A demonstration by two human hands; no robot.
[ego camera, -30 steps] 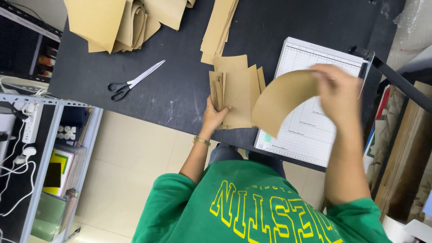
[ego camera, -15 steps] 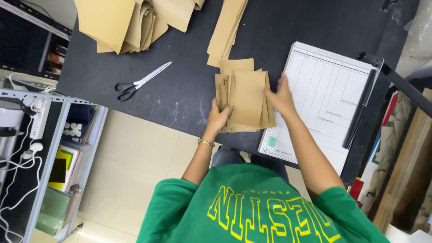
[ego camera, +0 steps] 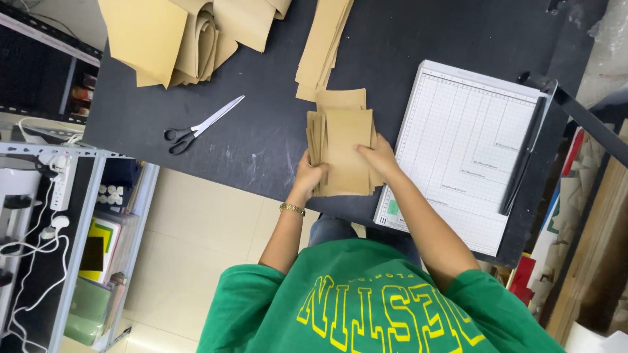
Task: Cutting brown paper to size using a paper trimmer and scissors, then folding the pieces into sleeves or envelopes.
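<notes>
Left hand clamped on the near-left edge of a stack of small rectangular brown kraft-paper sheets, right hand pressed flat on its right side. Stack directly ahead between both hands, long axis running near to far, equally close to each. Underneath, black tabletop; white gridded paper trimmer just right, silver scissors left.
</notes>
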